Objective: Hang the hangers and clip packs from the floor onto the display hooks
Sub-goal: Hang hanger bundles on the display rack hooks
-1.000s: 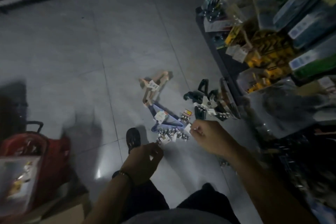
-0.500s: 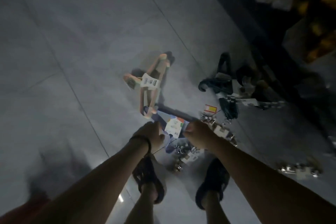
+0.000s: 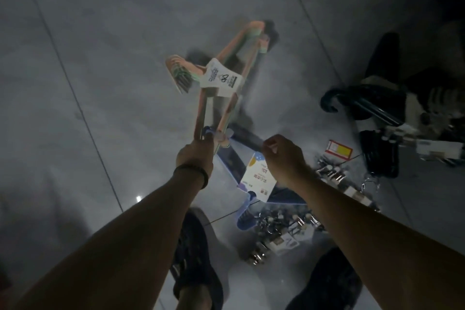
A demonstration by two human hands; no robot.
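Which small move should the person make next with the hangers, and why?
Probably lift the pastel hanger bundle clear of the floor: the left hand grips its near end, while the right hand curls over the blue hanger pack, hold unclear.

L hand [image 3: 195, 158] grips pastel hanger bundle [image 3: 221, 78]; R hand [image 3: 283, 158] curled over blue hangers [image 3: 232, 165].

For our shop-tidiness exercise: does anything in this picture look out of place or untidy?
Yes. Stock lies scattered on the floor tiles: pastel hangers, blue hangers, black hangers and loose clip packs, overlapping at odd angles by the person's feet rather than hung up. The left hand grips the pastel hangers.
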